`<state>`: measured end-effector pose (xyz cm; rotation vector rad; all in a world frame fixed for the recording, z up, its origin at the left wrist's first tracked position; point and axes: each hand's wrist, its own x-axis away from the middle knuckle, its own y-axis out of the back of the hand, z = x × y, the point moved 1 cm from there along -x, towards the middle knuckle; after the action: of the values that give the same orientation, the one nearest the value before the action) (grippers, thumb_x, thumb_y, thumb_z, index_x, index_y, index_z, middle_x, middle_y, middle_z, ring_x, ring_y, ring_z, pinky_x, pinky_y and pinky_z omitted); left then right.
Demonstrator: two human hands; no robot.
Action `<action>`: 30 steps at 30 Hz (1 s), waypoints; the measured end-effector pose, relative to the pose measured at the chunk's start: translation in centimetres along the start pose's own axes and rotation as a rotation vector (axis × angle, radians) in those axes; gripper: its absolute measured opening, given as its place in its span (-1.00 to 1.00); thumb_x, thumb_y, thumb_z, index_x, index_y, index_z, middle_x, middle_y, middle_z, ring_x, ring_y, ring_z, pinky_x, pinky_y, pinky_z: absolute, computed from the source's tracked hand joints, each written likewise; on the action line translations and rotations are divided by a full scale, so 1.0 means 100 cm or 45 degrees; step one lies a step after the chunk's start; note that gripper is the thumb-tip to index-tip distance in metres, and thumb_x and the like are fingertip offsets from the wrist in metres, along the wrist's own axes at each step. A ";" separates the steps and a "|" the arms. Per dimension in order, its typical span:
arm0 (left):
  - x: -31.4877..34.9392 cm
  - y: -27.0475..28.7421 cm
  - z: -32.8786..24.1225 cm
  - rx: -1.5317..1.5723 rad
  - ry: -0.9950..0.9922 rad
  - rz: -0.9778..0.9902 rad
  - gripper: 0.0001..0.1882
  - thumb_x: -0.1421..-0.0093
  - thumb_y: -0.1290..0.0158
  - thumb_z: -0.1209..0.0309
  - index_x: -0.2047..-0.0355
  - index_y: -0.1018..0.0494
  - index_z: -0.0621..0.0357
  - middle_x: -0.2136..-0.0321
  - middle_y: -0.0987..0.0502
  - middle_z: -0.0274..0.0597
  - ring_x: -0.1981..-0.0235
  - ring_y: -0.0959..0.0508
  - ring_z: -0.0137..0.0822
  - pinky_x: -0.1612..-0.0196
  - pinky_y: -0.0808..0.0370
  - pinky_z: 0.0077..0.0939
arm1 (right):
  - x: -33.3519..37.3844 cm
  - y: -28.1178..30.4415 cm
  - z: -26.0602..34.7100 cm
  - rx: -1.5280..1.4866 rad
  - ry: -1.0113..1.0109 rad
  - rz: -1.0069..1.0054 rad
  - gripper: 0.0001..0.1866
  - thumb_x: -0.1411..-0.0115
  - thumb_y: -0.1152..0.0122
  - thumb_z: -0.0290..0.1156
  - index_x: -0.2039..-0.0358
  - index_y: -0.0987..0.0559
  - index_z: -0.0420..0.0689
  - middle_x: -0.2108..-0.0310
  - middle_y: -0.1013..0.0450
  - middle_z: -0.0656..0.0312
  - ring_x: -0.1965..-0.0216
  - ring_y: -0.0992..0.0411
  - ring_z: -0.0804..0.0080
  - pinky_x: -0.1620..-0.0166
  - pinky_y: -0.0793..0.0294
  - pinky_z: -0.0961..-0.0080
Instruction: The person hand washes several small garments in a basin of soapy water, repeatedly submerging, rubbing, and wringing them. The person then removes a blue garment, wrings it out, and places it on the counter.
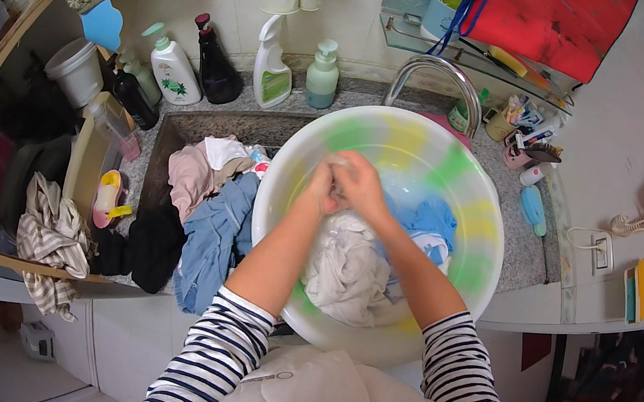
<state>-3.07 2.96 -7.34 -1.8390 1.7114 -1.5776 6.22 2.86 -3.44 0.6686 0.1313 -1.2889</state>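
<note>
A large white basin (487, 239) with green and yellow patches holds water and clothes. My left hand (323, 187) and my right hand (361, 185) meet over its left half. Both are closed, with fingers curled against each other; what lies between them is hidden. Just below my hands a bunched white garment (353, 271) rests in the basin. To the right of it, a blue cloth (432, 219) with some white lies in the water.
Left of the basin, a stone sink (180, 124) holds a pink garment (190, 178), denim (218, 226) and black cloth (156, 245). Behind stand pump bottles (175, 72), a spray bottle (272, 72) and a curved faucet (436, 64). A blue brush (533, 208) lies at right.
</note>
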 end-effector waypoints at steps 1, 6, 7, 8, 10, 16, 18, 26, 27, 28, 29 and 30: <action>-0.006 0.009 0.000 -0.020 -0.102 0.146 -0.45 -0.16 0.13 -0.01 -0.01 -0.23 0.12 0.07 -0.35 -0.13 0.03 -0.35 -0.23 0.01 -0.32 -0.20 | 0.005 -0.006 0.021 0.172 0.225 -0.037 -0.73 0.07 -0.12 -0.49 0.28 -0.48 -0.20 0.36 -0.42 0.09 0.32 -0.42 0.18 0.20 -0.40 0.40; -0.020 0.034 0.006 -0.655 -0.807 0.575 -0.60 -0.18 0.11 0.09 0.12 -0.31 0.11 0.20 -0.41 -0.20 0.13 -0.41 -0.29 0.07 -0.39 -0.26 | 0.015 -0.014 0.068 0.428 0.575 -0.003 -0.82 0.15 -0.16 -0.38 0.48 -0.51 -0.16 0.45 -0.44 0.12 0.40 -0.42 0.09 0.29 -0.42 0.30; -0.025 0.032 0.007 -0.624 -0.776 0.573 -0.62 -0.19 0.11 0.11 0.15 -0.33 0.11 0.22 -0.43 -0.21 0.15 -0.42 -0.31 0.08 -0.40 -0.27 | 0.015 -0.015 0.052 0.455 0.577 -0.040 -0.83 0.16 -0.17 -0.36 0.51 -0.52 -0.14 0.47 -0.44 0.12 0.42 -0.41 0.07 0.31 -0.42 0.28; -0.029 0.033 0.006 -0.539 -0.699 0.549 -0.65 -0.19 0.11 0.13 0.17 -0.34 0.11 0.25 -0.44 -0.22 0.17 -0.43 -0.32 0.10 -0.41 -0.28 | 0.010 -0.016 0.036 0.451 0.475 -0.078 -0.84 0.14 -0.16 -0.35 0.53 -0.52 -0.13 0.48 -0.44 0.12 0.44 -0.42 0.07 0.33 -0.42 0.27; -0.025 0.021 0.008 -0.341 -0.449 0.451 -0.70 -0.20 0.10 0.17 0.23 -0.37 0.11 0.30 -0.47 -0.25 0.20 -0.46 -0.35 0.12 -0.44 -0.30 | 0.000 -0.003 0.005 0.469 0.250 -0.172 -0.86 0.11 -0.14 -0.32 0.56 -0.53 -0.10 0.51 -0.45 0.10 0.47 -0.42 0.06 0.37 -0.42 0.25; 0.045 -0.030 -0.013 -0.489 -0.096 -0.004 -0.71 -0.12 0.04 0.33 0.16 -0.35 0.17 0.16 -0.42 -0.22 0.09 -0.41 -0.40 0.05 -0.38 -0.33 | 0.001 0.051 -0.065 0.855 -0.123 -0.224 -0.85 0.00 -0.08 -0.30 0.42 -0.49 -0.07 0.39 -0.45 0.11 0.40 -0.42 0.01 0.39 -0.41 0.17; 0.047 -0.032 -0.014 -0.767 -0.168 -0.171 -0.62 -0.08 0.01 0.32 0.08 -0.33 0.18 0.10 -0.40 -0.10 0.04 -0.40 -0.32 0.03 -0.36 -0.28 | 0.009 0.066 -0.095 0.960 -0.283 -0.488 -0.83 -0.02 -0.08 -0.32 0.35 -0.47 -0.06 0.29 -0.43 0.09 0.33 -0.42 0.00 0.35 -0.41 0.15; -0.003 0.008 0.000 -1.421 -0.600 -0.604 -0.32 -0.03 -0.03 0.16 -0.12 -0.18 0.21 -0.09 -0.23 0.06 -0.12 -0.26 -0.11 -0.02 -0.34 -0.31 | 0.031 0.052 -0.121 0.985 -0.274 0.103 -0.62 -0.01 -0.11 -0.41 0.10 -0.47 -0.06 0.29 -0.43 0.06 0.27 -0.42 0.06 0.17 -0.40 0.17; 0.004 -0.002 0.000 -1.129 -0.417 -0.474 -0.32 -0.06 0.01 0.10 -0.15 -0.12 0.12 -0.10 -0.20 0.06 -0.12 -0.25 -0.11 -0.04 -0.31 -0.21 | 0.031 0.049 -0.128 1.006 -0.439 -0.053 -0.61 0.01 -0.13 -0.41 0.09 -0.48 -0.05 0.34 -0.44 0.09 0.29 -0.44 0.08 0.18 -0.41 0.17; 0.012 -0.012 0.002 -0.836 -0.228 -0.353 -0.32 -0.10 0.05 0.04 -0.18 -0.07 0.03 -0.12 -0.17 0.06 -0.12 -0.25 -0.11 -0.05 -0.28 -0.12 | 0.028 0.041 -0.124 0.685 -0.432 -0.081 -0.64 0.02 -0.12 -0.41 0.13 -0.49 -0.07 0.36 -0.44 0.10 0.29 -0.43 0.07 0.19 -0.41 0.18; 0.019 -0.020 0.004 -0.544 -0.037 -0.232 -0.31 -0.14 0.09 -0.01 -0.21 -0.01 -0.07 -0.14 -0.14 0.06 -0.12 -0.24 -0.11 -0.07 -0.25 -0.02 | 0.022 0.029 -0.119 0.366 -0.419 -0.113 -0.66 0.03 -0.12 -0.42 0.18 -0.51 -0.09 0.39 -0.44 0.10 0.30 -0.43 0.07 0.19 -0.41 0.20; 0.026 -0.026 0.004 -0.428 -0.014 -0.112 -0.31 -0.14 0.14 -0.07 -0.19 -0.03 -0.03 -0.12 -0.17 0.02 -0.11 -0.25 -0.07 -0.07 -0.25 -0.05 | 0.016 0.015 -0.109 0.048 -0.392 -0.143 -0.69 0.05 -0.11 -0.42 0.22 -0.52 -0.11 0.41 -0.44 0.10 0.31 -0.43 0.06 0.20 -0.41 0.22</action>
<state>-1.72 1.53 -4.24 -2.0950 2.0179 -1.3712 11.05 7.45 -12.33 0.4924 -0.1092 -1.4898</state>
